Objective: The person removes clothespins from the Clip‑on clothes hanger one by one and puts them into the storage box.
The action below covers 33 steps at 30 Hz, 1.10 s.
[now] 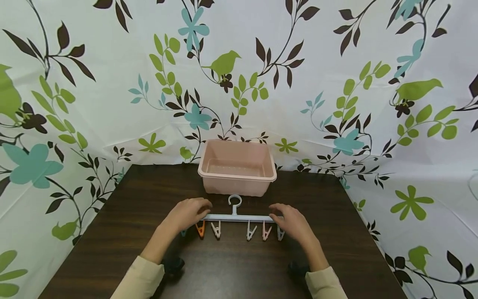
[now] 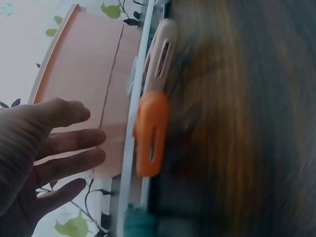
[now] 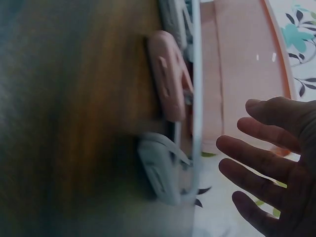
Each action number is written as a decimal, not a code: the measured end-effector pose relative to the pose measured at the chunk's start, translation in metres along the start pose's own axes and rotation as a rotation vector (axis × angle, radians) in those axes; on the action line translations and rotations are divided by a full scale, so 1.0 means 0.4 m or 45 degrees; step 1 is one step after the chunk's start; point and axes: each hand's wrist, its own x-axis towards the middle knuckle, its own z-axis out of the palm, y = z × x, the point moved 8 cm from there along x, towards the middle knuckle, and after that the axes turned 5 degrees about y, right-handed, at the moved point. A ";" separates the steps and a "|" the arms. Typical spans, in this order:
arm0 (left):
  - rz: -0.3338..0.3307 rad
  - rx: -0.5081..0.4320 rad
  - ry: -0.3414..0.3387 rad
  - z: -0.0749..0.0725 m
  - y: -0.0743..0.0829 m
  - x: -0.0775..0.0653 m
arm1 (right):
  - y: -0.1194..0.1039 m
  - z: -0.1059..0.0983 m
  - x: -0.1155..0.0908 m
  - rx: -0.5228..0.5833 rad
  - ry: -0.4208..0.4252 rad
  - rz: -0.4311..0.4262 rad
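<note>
A light-blue clip hanger [image 1: 239, 217] lies on the dark table, its hook [image 1: 235, 200] toward the pink bin. Several clothespins hang along its bar on my side, among them an orange clothespin [image 2: 152, 133], a pink clothespin [image 3: 168, 76] and a grey clothespin [image 3: 160, 168]. By the bar's left end is my left hand [image 1: 189, 214], fingers loosely bent and apart from the bar in the left wrist view. At the right end, my right hand [image 1: 291, 220] has its fingers spread, holding nothing. A teal clothespin [image 2: 140, 221] is partly hidden by the left hand in the head view.
A pink plastic bin [image 1: 237, 182] stands behind the hanger near the table's back edge. The dark wooden table [image 1: 239, 265] reaches to a patterned cloth [image 1: 239, 62] with leaves and birds at the back and sides.
</note>
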 end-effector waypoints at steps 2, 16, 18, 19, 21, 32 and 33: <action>0.004 -0.010 -0.024 0.019 0.011 -0.001 | -0.003 0.017 -0.003 0.005 -0.026 0.000; 0.103 0.007 0.018 0.072 0.035 -0.011 | -0.037 0.078 0.002 0.063 -0.051 -0.097; 0.114 0.017 0.027 0.073 0.037 -0.006 | -0.038 0.073 0.008 0.043 -0.046 -0.109; 0.117 0.024 0.027 0.074 0.037 -0.004 | -0.039 0.072 0.010 0.032 -0.046 -0.119; 0.111 0.029 0.021 0.077 0.036 0.000 | -0.039 0.070 0.016 0.012 -0.052 -0.131; 0.045 0.074 -0.026 0.091 0.018 0.014 | -0.022 0.069 0.033 0.005 -0.127 -0.079; 0.046 0.079 -0.025 0.092 0.017 0.015 | -0.021 0.068 0.035 0.008 -0.130 -0.079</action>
